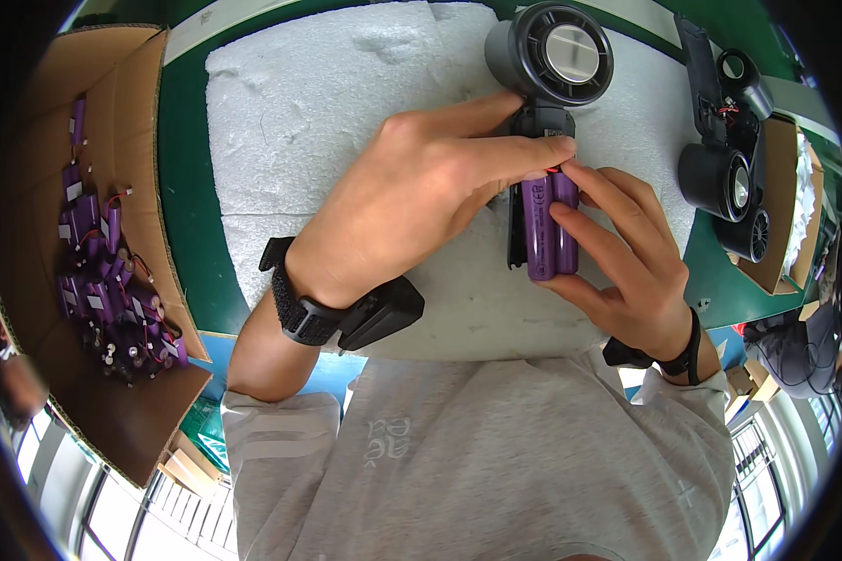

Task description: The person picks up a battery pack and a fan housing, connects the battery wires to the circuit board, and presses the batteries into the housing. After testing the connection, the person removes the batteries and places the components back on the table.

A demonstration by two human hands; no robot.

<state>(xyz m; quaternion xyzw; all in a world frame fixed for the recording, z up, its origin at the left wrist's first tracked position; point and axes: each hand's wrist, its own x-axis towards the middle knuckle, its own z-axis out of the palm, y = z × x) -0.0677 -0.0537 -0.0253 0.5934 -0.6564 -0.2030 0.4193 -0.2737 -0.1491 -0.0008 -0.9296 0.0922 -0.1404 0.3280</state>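
Head view: fan (545, 122) long axis near-vertical in frame, round end (571, 53) up; 2 purple cells (539, 229) parallel. Left hand (426, 178) grips fan, right hand (634, 251) pinches cells, both half-curled.

The battery pack (541, 229) is purple, the fan (550, 56) black and silver, the foam sheet (318, 122) white.
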